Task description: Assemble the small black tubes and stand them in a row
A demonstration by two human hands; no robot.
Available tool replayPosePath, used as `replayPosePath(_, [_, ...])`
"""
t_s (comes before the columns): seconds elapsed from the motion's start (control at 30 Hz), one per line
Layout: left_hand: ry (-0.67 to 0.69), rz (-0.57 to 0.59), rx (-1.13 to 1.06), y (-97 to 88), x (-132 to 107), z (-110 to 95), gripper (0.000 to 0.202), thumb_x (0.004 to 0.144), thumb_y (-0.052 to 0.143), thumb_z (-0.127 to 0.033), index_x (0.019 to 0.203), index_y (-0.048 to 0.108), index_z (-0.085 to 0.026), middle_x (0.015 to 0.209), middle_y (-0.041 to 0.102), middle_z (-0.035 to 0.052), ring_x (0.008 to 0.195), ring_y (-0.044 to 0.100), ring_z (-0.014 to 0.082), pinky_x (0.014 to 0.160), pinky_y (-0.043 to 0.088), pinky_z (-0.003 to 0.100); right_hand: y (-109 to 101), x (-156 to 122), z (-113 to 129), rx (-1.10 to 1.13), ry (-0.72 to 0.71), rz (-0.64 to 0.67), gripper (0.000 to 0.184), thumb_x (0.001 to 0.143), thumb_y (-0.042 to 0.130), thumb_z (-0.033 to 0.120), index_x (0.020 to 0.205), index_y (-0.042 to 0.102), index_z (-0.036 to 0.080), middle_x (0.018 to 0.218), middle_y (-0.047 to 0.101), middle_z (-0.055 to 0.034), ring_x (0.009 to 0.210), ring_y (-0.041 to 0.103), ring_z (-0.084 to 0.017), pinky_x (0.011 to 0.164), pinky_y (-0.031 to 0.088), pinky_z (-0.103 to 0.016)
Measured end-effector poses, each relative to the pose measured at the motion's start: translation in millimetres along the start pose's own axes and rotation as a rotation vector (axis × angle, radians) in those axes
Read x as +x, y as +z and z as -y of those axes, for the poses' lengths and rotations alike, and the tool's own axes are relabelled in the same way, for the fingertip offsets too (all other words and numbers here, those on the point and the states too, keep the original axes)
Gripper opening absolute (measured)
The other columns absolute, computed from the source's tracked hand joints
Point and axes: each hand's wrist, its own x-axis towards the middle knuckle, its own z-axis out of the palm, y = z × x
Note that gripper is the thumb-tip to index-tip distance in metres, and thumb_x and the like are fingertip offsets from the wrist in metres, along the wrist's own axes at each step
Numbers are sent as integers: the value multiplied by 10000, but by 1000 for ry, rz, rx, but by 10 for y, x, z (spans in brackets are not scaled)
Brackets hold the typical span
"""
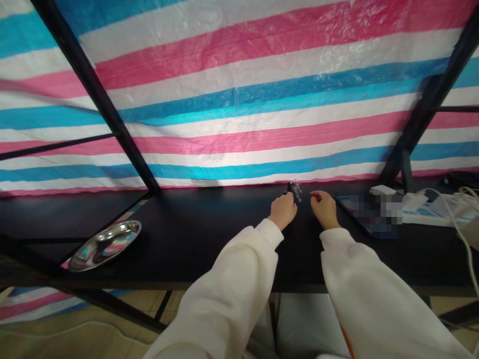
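Observation:
My left hand (283,210) is closed around a small dark object with clear, shiny bead-like pieces (296,191) at its upper right side. The object is too small and partly covered for me to tell its kind. A short gap to the right, my right hand (325,208) has its fingers curled together, with the fingertips pointing left toward the object. Whether anything sits between those fingertips is too small to see. Both hands are over the black table (209,234), near its back edge.
An oval shiny metal dish (107,245) stands at the table's left end. To the right lie a phone (348,207), partly blurred out, a white charger (382,190) and a white power strip (422,215) with cables. Black frame bars (101,99) and a striped sheet (239,144) rise behind.

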Motion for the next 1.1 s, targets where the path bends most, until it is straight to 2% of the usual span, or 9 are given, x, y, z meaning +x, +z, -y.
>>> replayPosePath(0.13, [-78,-56,-195,-150,-182,223,131,771,527,-289,822,567,-175,788,645,47,776,610,175,707,450,265,112,-16,-91,-88,-12,136,255,707,488,236,876,647,129,842,620,-109,779,569,-200,737,442,-331])
replayPosePath(0.3, [-96,-190,-353,-103,-299,460,146,754,545,-308,799,568,-171,720,641,10,683,588,123,674,440,236,184,-7,-63,-247,-5,250,306,709,552,356,912,653,150,945,609,-122,853,571,-235,701,433,-342])
replayPosePath(0.43, [-78,-252,-414,-24,-317,514,139,749,548,-295,783,560,-161,689,638,5,654,581,112,662,437,229,193,19,36,-355,0,317,319,697,573,402,883,668,161,957,610,-123,880,566,-264,700,426,-370])
replayPosePath(0.6, [-72,-287,-416,20,-319,533,138,746,551,-300,776,558,-165,663,631,-5,645,578,104,667,435,224,213,44,107,-404,5,331,295,700,575,416,800,679,159,907,613,-130,870,566,-269,699,422,-392])
replayPosePath(0.8, [-99,-266,-415,39,-325,545,131,748,555,-294,782,554,-167,682,644,1,657,584,110,674,440,233,203,78,135,-415,-27,322,192,696,559,315,744,668,164,824,634,-104,800,583,-224,672,419,-333])
replayPosePath(0.9, [-98,-288,-441,55,-317,553,136,754,551,-296,792,551,-165,697,648,7,668,592,110,677,444,231,129,114,201,-396,-28,438,116,656,575,238,699,660,172,701,636,-69,673,595,-186,604,414,-279])
replayPosePath(0.97, [-98,-301,-458,68,-311,561,135,762,543,-291,798,549,-162,702,649,12,676,599,110,678,446,228,67,122,274,-398,-78,534,78,632,583,183,661,653,167,646,630,-68,613,593,-172,560,402,-254])
replayPosePath(1.1, [-98,-313,-471,93,-300,578,130,772,531,-281,806,544,-156,704,647,18,682,608,110,684,449,227,-22,49,450,-464,-212,602,85,639,569,110,663,637,155,710,647,-106,639,606,-185,558,401,-254])
